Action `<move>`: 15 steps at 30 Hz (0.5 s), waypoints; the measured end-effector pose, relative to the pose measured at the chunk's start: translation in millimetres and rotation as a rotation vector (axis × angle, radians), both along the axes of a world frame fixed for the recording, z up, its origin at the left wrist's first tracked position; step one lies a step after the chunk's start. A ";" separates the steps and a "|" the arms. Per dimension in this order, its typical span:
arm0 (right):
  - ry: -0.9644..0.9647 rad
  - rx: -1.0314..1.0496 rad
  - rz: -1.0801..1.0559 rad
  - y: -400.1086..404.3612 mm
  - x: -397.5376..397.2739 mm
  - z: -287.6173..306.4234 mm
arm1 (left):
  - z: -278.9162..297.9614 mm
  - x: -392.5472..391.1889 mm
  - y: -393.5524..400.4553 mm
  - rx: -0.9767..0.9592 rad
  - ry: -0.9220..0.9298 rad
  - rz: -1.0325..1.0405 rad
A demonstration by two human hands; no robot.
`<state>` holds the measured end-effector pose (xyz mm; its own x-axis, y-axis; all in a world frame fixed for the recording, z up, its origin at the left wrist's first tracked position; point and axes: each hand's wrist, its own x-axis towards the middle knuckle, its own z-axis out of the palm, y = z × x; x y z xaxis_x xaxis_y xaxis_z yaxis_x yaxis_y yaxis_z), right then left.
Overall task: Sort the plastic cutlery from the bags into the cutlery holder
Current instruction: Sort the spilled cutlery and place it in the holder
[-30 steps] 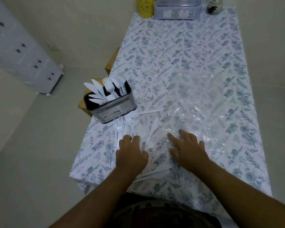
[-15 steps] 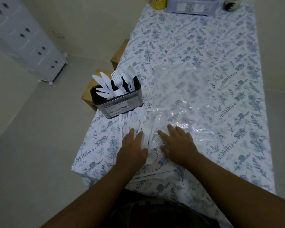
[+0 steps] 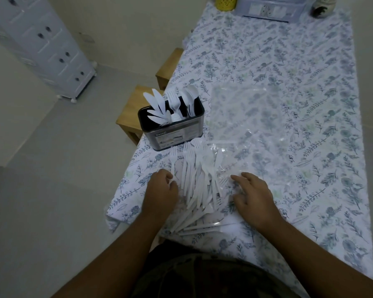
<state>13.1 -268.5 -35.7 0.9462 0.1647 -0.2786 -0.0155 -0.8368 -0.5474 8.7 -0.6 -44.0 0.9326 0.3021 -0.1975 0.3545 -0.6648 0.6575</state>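
Observation:
A pile of white plastic forks and spoons (image 3: 197, 181) lies on the floral tablecloth near the table's front edge. My left hand (image 3: 160, 193) rests at the pile's left side, fingers curled against the forks. On the right side of the pile is my right hand (image 3: 253, 195), with its fingers spread on the cloth. Just beyond the pile stands the dark metal cutlery holder (image 3: 174, 131), which holds upright white knives, forks and spoons. Clear empty plastic bags (image 3: 246, 125) lie flat to the right of the holder.
Two wooden stools (image 3: 130, 111) stand at the table's left edge behind the holder. At the table's far end are a yellow container (image 3: 225, 3), a clear plastic box (image 3: 269, 8) and a small jar (image 3: 321, 7). A white drawer unit (image 3: 43, 46) stands at the left wall.
My hands have parted from the middle of the pile to its two sides, and the forks and spoons between them now show. The camera has moved closer.

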 end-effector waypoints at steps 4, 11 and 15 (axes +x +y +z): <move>-0.008 0.054 -0.058 9.5 -1.5 10.3 | -8.6 6.0 13.9 -0.022 0.147 -0.012; -0.095 0.010 -0.047 20.4 -34.4 14.2 | 6.6 -10.9 1.5 0.062 0.015 -0.242; 0.098 -0.215 -0.038 19.7 -48.2 12.1 | 12.8 -35.6 -3.4 0.095 0.322 -0.484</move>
